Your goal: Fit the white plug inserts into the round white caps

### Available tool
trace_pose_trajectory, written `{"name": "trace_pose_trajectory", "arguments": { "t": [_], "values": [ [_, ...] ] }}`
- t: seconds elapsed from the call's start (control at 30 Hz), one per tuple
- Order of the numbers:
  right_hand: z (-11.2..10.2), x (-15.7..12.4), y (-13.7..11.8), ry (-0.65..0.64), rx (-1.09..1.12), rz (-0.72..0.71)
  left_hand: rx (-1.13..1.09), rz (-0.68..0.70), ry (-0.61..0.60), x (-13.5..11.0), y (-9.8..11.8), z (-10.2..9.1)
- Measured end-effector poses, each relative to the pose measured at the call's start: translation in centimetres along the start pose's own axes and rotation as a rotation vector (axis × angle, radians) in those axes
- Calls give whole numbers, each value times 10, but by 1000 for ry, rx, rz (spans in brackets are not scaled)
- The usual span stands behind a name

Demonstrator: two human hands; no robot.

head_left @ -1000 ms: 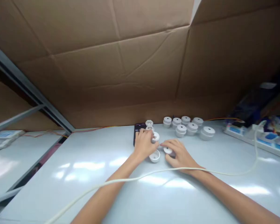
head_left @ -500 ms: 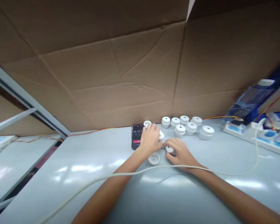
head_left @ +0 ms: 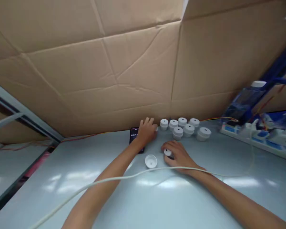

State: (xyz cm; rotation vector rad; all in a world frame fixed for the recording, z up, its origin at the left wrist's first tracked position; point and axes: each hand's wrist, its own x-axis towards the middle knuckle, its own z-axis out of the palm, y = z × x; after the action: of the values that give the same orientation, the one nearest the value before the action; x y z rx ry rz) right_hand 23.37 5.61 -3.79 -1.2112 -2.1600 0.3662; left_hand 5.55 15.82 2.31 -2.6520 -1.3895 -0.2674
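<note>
My left hand (head_left: 147, 130) reaches over the right side of a dark phone (head_left: 134, 133) with a running timer. Its fingers curl down near the cardboard, around a small white plastic part (head_left: 156, 128) that is mostly hidden; only an edge shows at the thumb side. My right hand (head_left: 178, 153) rests on the table, closed around a white round plastic piece (head_left: 167, 152) with a dark hole in its top. Between my forearms an open white cup-shaped cap (head_left: 151, 161) lies hollow side up. Several assembled white round pieces (head_left: 178, 132) stand grouped behind my right hand.
A white cable (head_left: 138, 173) runs across the view, above my forearms. A tall cardboard sheet (head_left: 138, 70) forms the back edge. At right are a power strip (head_left: 259, 140) and a clear bottle (head_left: 243, 98). A metal frame (head_left: 26, 111) stands left.
My left hand has moved away from the right hand, toward the cardboard, and now covers the white parts seen beside it. My right hand keeps its round piece. The view has shifted slightly.
</note>
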Motion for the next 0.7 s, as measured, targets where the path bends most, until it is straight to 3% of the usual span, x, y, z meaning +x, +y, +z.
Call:
{"name": "trace_pose_trajectory", "arguments": {
  "t": [0.4, 0.7],
  "values": [
    [-4, 1, -2, -14, 13, 13, 46, 18, 3, 19, -3, 8],
    [0, -3, -8, 34, 65, 67, -32, 33, 38, 35, 24, 7]
  ]
}}
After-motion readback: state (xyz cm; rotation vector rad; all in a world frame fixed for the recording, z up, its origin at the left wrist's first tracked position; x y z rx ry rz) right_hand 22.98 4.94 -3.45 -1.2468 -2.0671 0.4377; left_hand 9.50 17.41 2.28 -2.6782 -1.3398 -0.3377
